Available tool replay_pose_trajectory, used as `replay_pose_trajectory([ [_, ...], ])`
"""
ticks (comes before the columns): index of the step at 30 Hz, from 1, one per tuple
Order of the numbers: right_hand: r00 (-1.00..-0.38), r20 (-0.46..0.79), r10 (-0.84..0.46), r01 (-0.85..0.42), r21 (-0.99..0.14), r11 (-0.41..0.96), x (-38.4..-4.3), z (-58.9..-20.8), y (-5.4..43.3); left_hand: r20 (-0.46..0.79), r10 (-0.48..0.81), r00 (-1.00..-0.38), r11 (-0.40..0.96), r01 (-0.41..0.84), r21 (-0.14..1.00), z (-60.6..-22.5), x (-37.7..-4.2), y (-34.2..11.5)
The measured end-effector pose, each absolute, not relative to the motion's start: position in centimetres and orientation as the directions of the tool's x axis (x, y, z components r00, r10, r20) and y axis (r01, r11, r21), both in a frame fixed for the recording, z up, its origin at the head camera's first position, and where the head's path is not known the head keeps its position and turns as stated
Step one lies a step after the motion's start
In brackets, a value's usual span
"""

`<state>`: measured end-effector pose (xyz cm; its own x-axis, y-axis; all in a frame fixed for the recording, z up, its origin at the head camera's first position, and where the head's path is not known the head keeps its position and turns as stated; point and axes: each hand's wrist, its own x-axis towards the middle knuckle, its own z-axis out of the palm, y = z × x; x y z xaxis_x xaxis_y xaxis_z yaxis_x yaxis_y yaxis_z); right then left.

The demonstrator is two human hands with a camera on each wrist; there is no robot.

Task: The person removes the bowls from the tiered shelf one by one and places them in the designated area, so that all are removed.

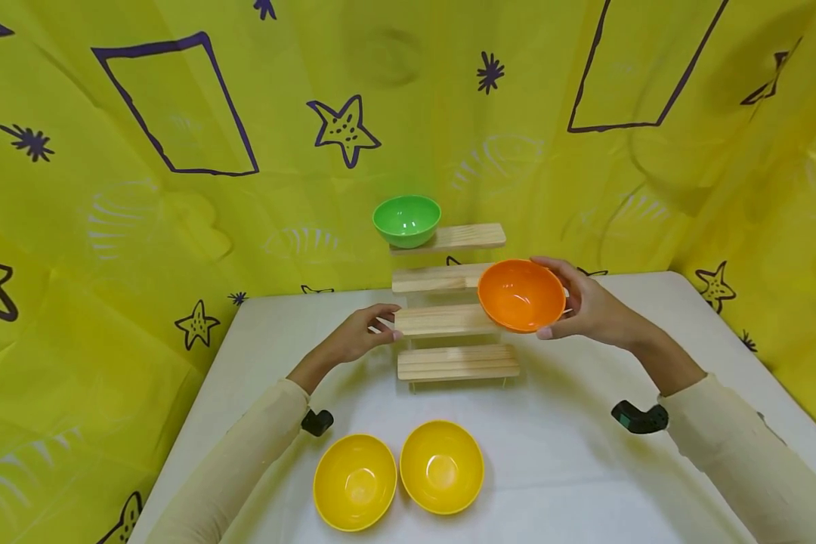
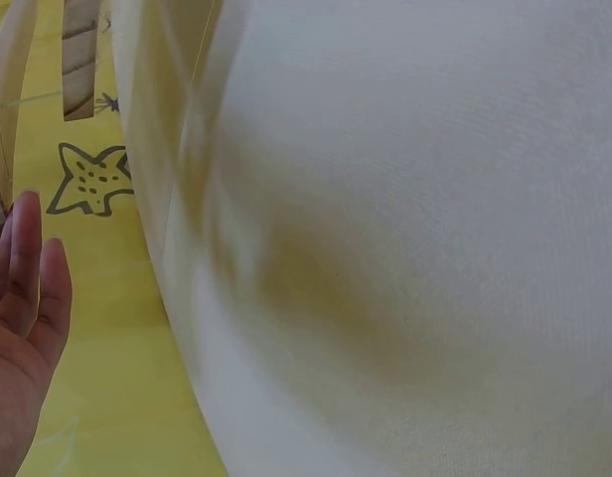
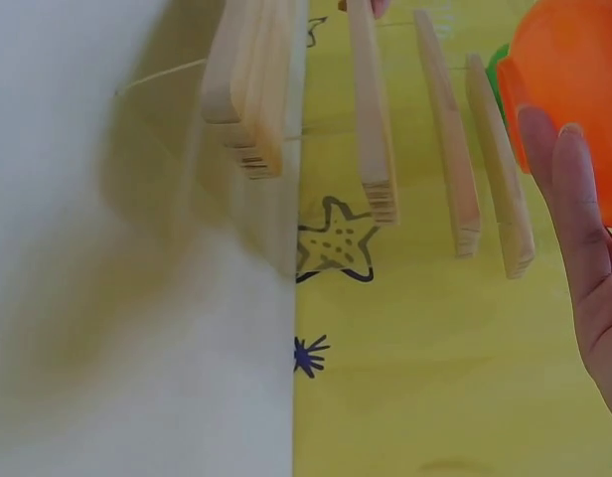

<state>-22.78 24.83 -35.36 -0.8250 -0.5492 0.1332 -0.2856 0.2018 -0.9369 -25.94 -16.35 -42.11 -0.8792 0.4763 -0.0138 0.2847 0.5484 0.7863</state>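
My right hand (image 1: pixel 598 310) holds an orange bowl (image 1: pixel 522 295) by its right side, thumb low at the front and fingers behind. The bowl is tilted towards me, in front of the right ends of the middle planks of a stepped wooden shelf (image 1: pixel 442 321). My left hand (image 1: pixel 353 336) grips the left end of the second plank from the bottom between thumb and fingers. A green bowl (image 1: pixel 406 221) stands upright on the top plank's left end. In the right wrist view, the orange bowl (image 3: pixel 574 89) partly hides the green one.
Two yellow bowls, a left one (image 1: pixel 355 482) and a right one (image 1: pixel 442 467), stand side by side on the white table (image 1: pixel 551 483) in front of the shelf. A yellow patterned curtain (image 1: pixel 279 219) surrounds the table at the back and sides.
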Motion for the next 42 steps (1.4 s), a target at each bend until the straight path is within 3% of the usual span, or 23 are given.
replay_pose_trajectory([
  [18, -0.809, 0.154, -0.567, -0.297, -0.940, 0.169, -20.2, -37.8, 26.1, -0.027, 0.470, -0.882, 0.564, 0.277, 0.778, -42.4, -25.9, -16.4],
  [31, -0.748, 0.138, -0.650, -0.274, -0.955, 0.112, -18.6, -39.8, 26.0, -0.030, 0.473, -0.881, 0.568, 0.279, 0.774, -42.2, -25.9, -16.4],
  [42, -0.730, 0.077, -0.679, -0.192, -0.977, 0.097, -17.7, -41.4, 25.5, -0.028, 0.473, -0.881, 0.573, 0.284, 0.769, -42.3, -26.0, -16.3],
])
